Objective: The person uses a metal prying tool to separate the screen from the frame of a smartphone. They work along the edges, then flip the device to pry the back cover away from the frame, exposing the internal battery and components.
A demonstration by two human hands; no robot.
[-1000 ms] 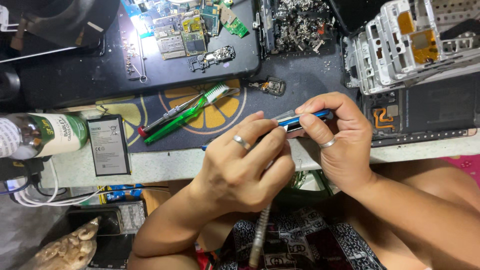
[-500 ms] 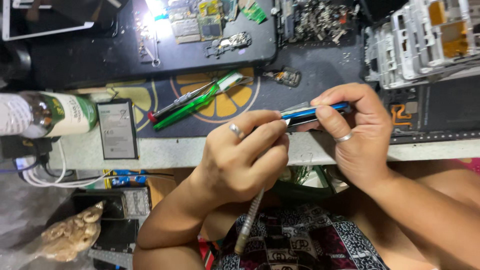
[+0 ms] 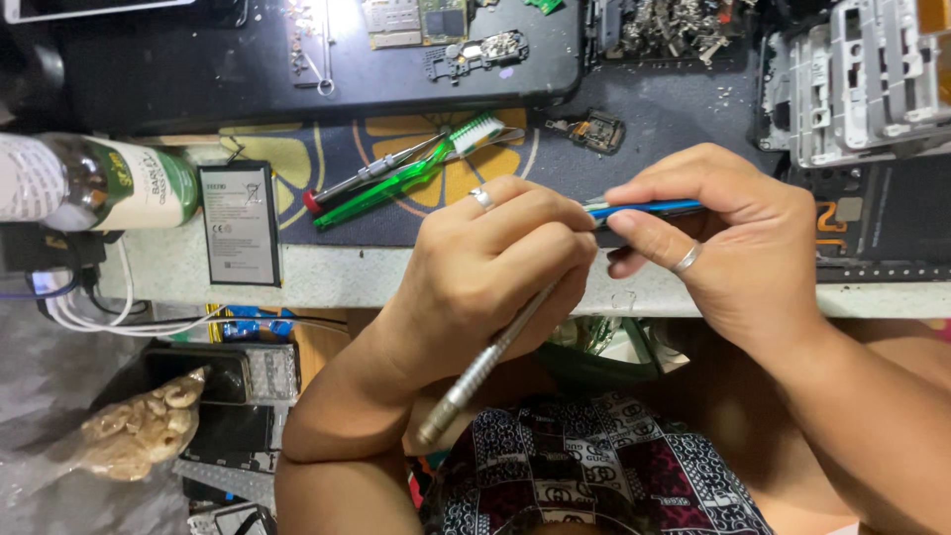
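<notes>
My left hand (image 3: 495, 267) wears a ring and grips a long silver metal tool (image 3: 475, 372) like a pen; its handle slants down towards my lap and its tip is hidden under my fingers. My right hand (image 3: 733, 238), also with a ring, pinches a thin blue-edged phone (image 3: 649, 209) edge-on above the front edge of the workbench (image 3: 396, 277). The tool's hidden tip meets the left end of the phone. Both hands touch each other at the fingertips.
A green toothbrush (image 3: 416, 173) and a red-tipped screwdriver (image 3: 371, 176) lie on the patterned mat. A phone battery (image 3: 239, 224) and a green-labelled bottle (image 3: 99, 183) sit at left. Circuit boards (image 3: 475, 50), metal phone frames (image 3: 862, 79) and small parts fill the back. Cables (image 3: 109, 317) hang at left.
The view has shifted closer and slightly down. Both hands keep the same hold on the tool and the phone; the tool handle has swung a little.
</notes>
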